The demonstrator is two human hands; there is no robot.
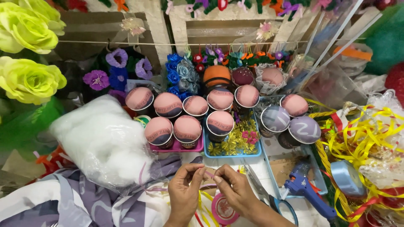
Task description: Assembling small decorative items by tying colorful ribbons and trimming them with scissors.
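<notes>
Clear bag of white stuffing (pixel 103 141) at near left, round pink ribbon spool (pixel 222 209) near centre, thin pink ribbon strand (pixel 209 174) stretched between left hand (pixel 184 194) and right hand (pixel 235 189), both pinched shut on it

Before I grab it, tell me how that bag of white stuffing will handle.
The bag of white stuffing looks puffy and loosely filled, so probably light and squashy. Its clear plastic skin seems slick and floppy; it would likely sag and slide rather than roll.
</notes>
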